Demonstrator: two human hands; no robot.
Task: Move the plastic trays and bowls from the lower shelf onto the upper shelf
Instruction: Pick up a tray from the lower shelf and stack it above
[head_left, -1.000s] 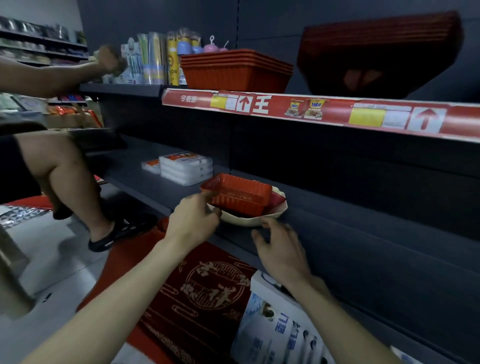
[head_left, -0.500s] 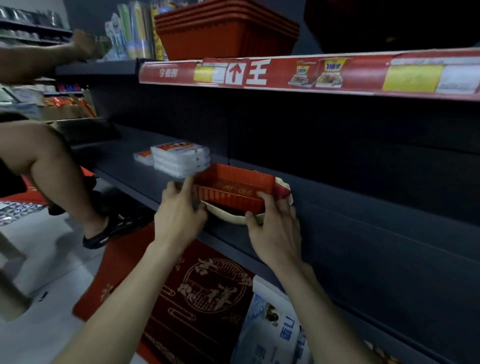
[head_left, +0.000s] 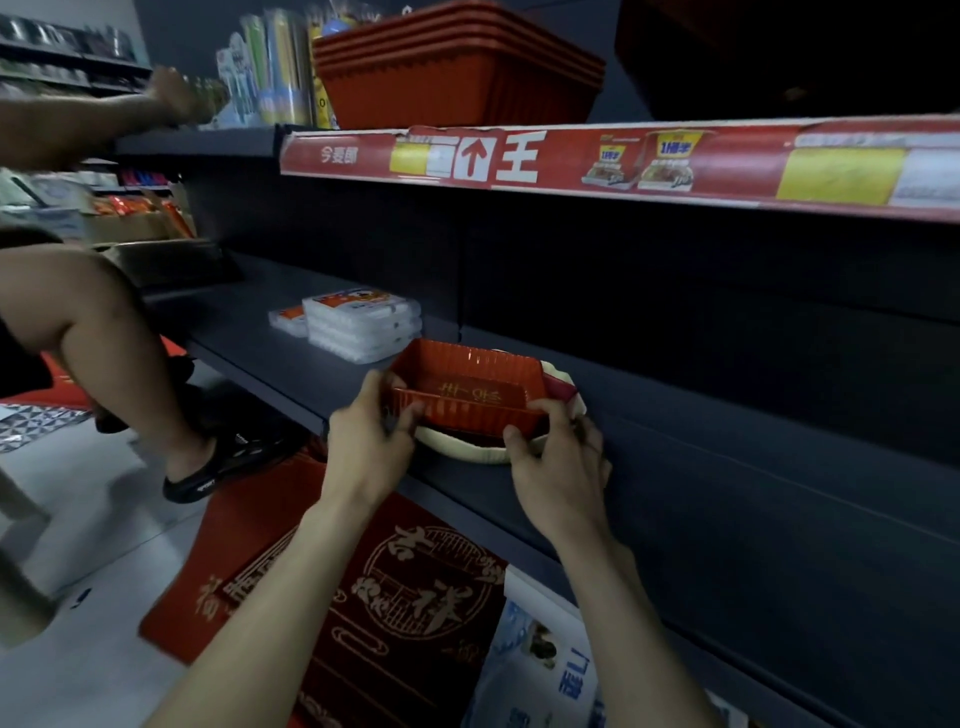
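A small red plastic tray (head_left: 467, 387) sits on a cream bowl (head_left: 462, 449) at the front of the dark lower shelf (head_left: 727, 467). My left hand (head_left: 366, 441) grips the tray's left end, thumb on its front wall. My right hand (head_left: 558, 467) grips the tray's right corner and covers part of the bowl's rim. On the upper shelf (head_left: 519, 161) stands a stack of larger red trays (head_left: 457, 67), with a darker stack (head_left: 779, 52) to its right.
White flat packs (head_left: 358, 325) lie on the lower shelf left of the tray. Another person's leg (head_left: 104, 353) and arm (head_left: 78, 124) are at the left. A red printed mat (head_left: 337, 597) and a bag (head_left: 540, 665) lie below the shelf.
Both my hands have closed in on the red tray, from near the bowl's rim to gripping the tray's two ends. The view has moved closer to the shelves.
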